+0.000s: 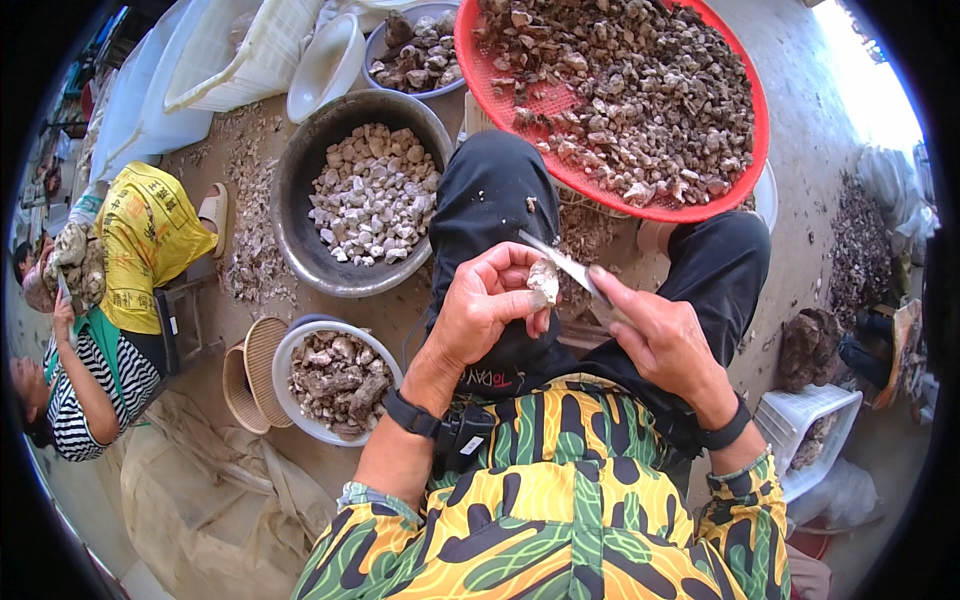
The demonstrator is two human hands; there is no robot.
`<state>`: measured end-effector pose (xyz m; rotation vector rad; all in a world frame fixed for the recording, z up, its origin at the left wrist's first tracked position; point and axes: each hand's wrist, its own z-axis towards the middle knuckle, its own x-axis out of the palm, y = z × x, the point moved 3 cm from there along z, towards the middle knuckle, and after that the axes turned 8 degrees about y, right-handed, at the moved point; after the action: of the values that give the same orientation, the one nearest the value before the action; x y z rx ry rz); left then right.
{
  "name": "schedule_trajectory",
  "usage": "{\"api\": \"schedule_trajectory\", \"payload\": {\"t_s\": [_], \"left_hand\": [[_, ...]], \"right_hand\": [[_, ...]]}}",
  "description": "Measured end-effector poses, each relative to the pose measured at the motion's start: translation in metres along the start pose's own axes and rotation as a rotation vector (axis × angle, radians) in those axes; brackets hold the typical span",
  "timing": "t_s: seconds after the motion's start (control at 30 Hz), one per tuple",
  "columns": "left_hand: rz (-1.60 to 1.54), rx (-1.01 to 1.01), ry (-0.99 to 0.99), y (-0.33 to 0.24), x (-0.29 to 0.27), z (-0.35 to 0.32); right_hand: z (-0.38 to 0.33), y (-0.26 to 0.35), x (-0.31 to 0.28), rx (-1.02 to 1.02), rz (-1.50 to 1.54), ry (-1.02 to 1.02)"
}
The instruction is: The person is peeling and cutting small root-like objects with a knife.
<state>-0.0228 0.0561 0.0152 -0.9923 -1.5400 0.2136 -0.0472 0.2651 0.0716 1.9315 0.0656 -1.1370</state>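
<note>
Above my lap, my left hand (485, 305) pinches a small pale chunk (543, 283), whitish with a rough surface, perhaps a root or tuber piece. My right hand (668, 338) grips a knife (568, 265) with its thumb along the blade. The blade points up and to the left and passes close beside the chunk; whether the edge touches it I cannot tell. Beyond my left knee, a dark metal basin (290, 190) holds many cleaned whitish chunks. Past my right knee lies a red plastic sieve (762, 120) heaped with brown, uncleaned chunks.
A white bowl (290, 395) of larger brown pieces stands at the left, by stacked wicker-like baskets (240, 390). Another person (95, 380) sits at far left with a knife. Pale bins (240, 75) line the upper left; a white crate (800, 420) stands at right.
</note>
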Motion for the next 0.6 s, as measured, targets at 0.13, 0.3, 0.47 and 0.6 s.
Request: {"api": "schedule_trajectory", "payload": {"t_s": [0.13,0.3,0.47,0.6], "left_hand": [[0.083,-0.048,-0.033,0.001,0.001,0.001],[0.132,-0.034,-0.025,0.000,0.003,0.002],[0.179,-0.068,-0.015,0.000,0.005,0.001],[0.113,-0.026,-0.032,-0.001,0.004,0.000]], "right_hand": [[-0.014,0.001,-0.004,-0.060,-0.105,0.055],[-0.008,0.009,-0.009,-0.020,-0.268,0.030],[0.006,0.010,-0.003,0.007,-0.213,-0.052],[-0.013,0.004,-0.004,-0.036,-0.175,0.032]]}}
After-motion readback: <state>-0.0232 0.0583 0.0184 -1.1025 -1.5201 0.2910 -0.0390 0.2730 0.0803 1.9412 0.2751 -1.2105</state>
